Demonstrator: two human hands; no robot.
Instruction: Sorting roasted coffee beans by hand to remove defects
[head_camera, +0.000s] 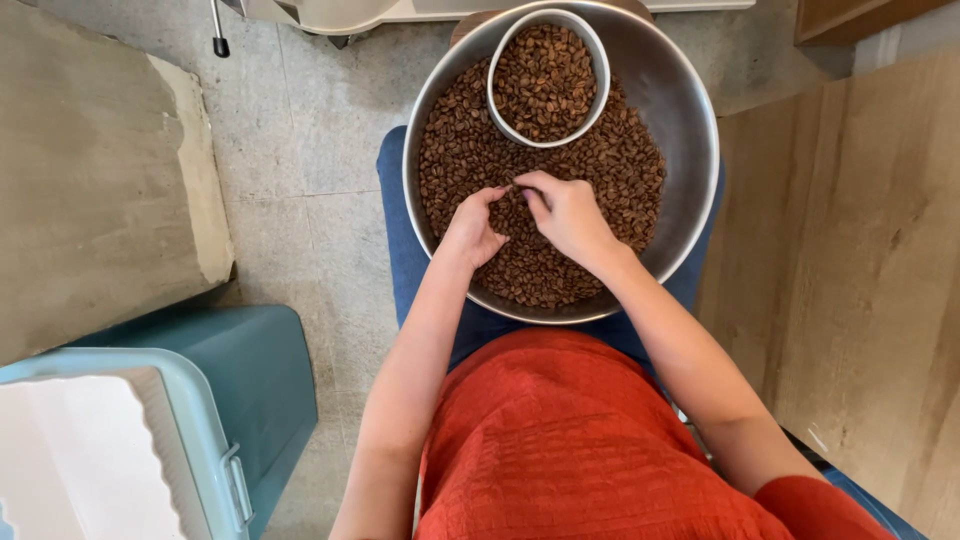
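Observation:
A large steel bowl rests on my lap, holding a layer of brown coffee beans. A small white bowl full of beans sits inside it at the far side. My left hand and my right hand are both down in the beans at the bowl's near middle. Their fingertips meet, pinched together over a bean or two between them.
A teal plastic bin with a pale lid stands on the tiled floor at my left. A grey slab lies further left. A wooden panel runs along my right. White furniture stands beyond the bowl.

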